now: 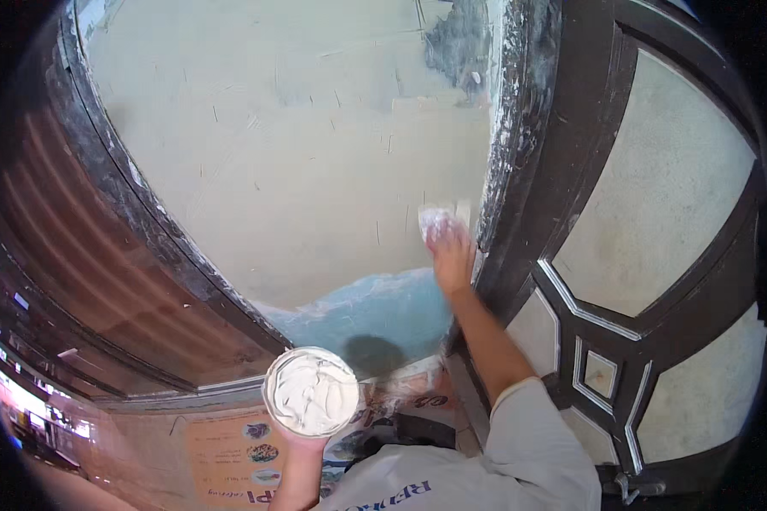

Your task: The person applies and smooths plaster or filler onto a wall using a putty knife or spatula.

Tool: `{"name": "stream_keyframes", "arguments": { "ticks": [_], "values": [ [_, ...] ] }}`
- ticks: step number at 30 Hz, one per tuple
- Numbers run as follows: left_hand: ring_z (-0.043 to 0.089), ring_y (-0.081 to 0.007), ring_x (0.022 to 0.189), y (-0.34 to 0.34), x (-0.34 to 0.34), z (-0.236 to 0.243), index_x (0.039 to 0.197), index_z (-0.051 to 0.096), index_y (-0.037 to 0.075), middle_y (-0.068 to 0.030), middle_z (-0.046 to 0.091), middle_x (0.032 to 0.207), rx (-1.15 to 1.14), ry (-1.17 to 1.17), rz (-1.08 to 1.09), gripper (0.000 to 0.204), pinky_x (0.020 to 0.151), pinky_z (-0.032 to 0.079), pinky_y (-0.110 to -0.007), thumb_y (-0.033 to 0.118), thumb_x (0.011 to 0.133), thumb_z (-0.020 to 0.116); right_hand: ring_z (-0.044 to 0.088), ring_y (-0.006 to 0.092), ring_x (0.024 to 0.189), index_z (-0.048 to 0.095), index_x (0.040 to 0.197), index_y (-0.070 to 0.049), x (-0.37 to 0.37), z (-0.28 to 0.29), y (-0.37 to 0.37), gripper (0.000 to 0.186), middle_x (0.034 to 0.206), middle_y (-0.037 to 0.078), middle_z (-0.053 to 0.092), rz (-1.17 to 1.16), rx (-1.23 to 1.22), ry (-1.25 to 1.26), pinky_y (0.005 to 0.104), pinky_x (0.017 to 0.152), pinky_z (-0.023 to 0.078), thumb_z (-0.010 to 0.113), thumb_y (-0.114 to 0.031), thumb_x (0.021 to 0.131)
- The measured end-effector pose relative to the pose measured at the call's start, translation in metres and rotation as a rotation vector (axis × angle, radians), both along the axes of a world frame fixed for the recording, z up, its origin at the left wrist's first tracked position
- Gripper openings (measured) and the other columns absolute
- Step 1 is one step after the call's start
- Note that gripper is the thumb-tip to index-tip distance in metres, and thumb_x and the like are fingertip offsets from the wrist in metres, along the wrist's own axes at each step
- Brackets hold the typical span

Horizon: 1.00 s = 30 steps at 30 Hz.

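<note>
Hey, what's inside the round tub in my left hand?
The tub holds creamy-looking white paste, swirled and uneven on top. The paste covers the tub's bottom, so its depth, and anything buried in it, can't be seen.

We see a light grey shirt point(452, 468) at the bottom of the frame, its cloth loosely creased. Dark blue lettering point(405, 494) slants across it by the lower edge. Right of centre we make out a wide short sleeve point(537, 426) with a plain hem. The left forearm point(298, 481), right forearm point(490, 345) and right hand point(453, 251) are bare.
</note>
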State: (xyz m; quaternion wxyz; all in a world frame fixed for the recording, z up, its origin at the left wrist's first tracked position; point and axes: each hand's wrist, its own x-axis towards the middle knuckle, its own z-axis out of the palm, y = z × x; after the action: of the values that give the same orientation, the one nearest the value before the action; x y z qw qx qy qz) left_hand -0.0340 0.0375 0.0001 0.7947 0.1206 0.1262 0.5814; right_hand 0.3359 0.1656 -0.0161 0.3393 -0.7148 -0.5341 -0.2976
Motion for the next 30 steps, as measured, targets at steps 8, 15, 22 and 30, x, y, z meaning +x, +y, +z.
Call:
{"name": "stream_keyframes", "arguments": {
  "ticks": [8, 15, 22, 30],
  "values": [
    [0.046, -0.0324, 0.128, -0.008, 0.001, 0.004, 0.138, 0.046, 0.008, -0.0118, 0.049, 0.140, 0.037, 0.041, 0.025, 0.062, 0.110, 0.034, -0.050, 0.052, 0.095, 0.037, 0.047, 0.0320, 0.125, 0.061, 0.125, -0.023, 0.007, -0.062, -0.039, 0.043, 0.135, 0.007, 0.053, 0.149, -0.015, 0.024, 0.0531, 0.102, 0.034, 0.057, -0.010, 0.084],
    [0.041, -0.0346, 0.133, -0.008, 0.008, 0.011, 0.141, 0.043, 0.010, -0.0129, 0.044, 0.145, 0.034, -0.028, -0.064, 0.066, 0.112, 0.030, -0.052, 0.055, 0.093, 0.038, 0.041, 0.0290, 0.132, 0.056, 0.131, -0.026, -0.025, 0.189, 0.012, 0.049, 0.141, 0.006, 0.048, 0.201, 0.327, -0.246, 0.0526, 0.105, 0.033, 0.055, -0.011, 0.084],
    [0.045, -0.0341, 0.130, -0.015, 0.000, 0.008, 0.137, 0.048, 0.010, -0.0126, 0.048, 0.141, 0.121, 0.027, 0.031, 0.065, 0.110, 0.033, -0.052, 0.056, 0.093, 0.038, 0.040, 0.0291, 0.132, 0.052, 0.135, -0.028, -0.059, -0.037, 0.011, 0.052, 0.142, 0.003, 0.046, 0.200, -0.128, -0.199, 0.0562, 0.105, 0.031, 0.054, -0.015, 0.085],
    [0.045, -0.0344, 0.129, -0.005, -0.022, 0.006, 0.137, 0.047, 0.007, -0.0135, 0.048, 0.141, -0.042, -0.062, 0.016, 0.063, 0.110, 0.033, -0.052, 0.052, 0.094, 0.038, 0.047, 0.0276, 0.125, 0.063, 0.123, -0.023, -0.065, -0.022, -0.024, 0.046, 0.131, 0.005, 0.057, 0.389, -0.046, -0.081, 0.0534, 0.101, 0.034, 0.059, -0.009, 0.079]
  ]
}}
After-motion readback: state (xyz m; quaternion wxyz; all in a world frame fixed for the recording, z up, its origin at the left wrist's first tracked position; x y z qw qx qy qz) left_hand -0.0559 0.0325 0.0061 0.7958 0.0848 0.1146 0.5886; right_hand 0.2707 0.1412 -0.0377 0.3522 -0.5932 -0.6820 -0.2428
